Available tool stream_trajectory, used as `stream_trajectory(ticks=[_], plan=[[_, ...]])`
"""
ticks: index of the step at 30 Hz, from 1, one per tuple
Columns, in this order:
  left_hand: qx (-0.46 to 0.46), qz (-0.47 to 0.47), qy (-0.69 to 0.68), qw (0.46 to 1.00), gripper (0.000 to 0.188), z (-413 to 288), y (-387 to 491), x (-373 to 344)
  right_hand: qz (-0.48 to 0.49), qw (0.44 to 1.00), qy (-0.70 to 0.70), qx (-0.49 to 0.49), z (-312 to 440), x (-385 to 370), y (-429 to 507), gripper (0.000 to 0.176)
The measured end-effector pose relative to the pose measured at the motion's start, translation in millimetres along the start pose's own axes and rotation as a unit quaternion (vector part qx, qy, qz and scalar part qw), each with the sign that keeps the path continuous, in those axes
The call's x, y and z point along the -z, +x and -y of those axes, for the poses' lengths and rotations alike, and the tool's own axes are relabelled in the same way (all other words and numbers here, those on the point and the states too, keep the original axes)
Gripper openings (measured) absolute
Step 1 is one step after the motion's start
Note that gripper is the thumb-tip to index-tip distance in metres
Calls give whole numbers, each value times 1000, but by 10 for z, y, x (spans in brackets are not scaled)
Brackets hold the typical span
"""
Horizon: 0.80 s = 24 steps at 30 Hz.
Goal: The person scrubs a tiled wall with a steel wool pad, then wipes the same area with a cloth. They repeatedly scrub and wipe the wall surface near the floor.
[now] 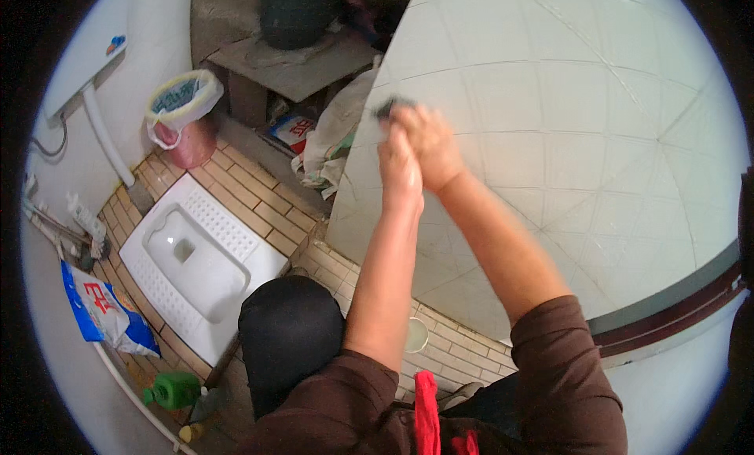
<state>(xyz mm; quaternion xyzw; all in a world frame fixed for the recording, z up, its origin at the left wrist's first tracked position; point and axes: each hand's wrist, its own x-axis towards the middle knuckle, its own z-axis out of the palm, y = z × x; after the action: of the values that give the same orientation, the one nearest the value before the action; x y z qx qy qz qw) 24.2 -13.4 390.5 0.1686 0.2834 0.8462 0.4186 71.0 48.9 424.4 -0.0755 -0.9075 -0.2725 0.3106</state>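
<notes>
Both arms reach out together in front of a white tiled wall [506, 101]. My left hand [399, 166] and my right hand [435, 146] are pressed against each other. A small dark object [390, 107], blurred by motion, shows at their far end; its kind cannot be made out. Both hands seem closed on it, though the fingers partly hide it. Whether it touches the tiles is unclear.
A white squat toilet [200, 266] is set in the tiled floor at left. Behind it stands a pink bin [191, 143] with a liner. A blue-and-white bag [109, 311] and a green bottle [172, 390] are lower left. A pale round container [416, 335] sits below my arms.
</notes>
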Motion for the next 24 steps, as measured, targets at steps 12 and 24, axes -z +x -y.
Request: stream_trajectory(ticks=[12,24], plan=[[94,7,71,993,59,534,-539,31,23,996,43,-74,167,206,-931,24],[-34,249,161,955,83,155,-1066,-1595,-267,940,-174,-122,-876,1665,-880,28]])
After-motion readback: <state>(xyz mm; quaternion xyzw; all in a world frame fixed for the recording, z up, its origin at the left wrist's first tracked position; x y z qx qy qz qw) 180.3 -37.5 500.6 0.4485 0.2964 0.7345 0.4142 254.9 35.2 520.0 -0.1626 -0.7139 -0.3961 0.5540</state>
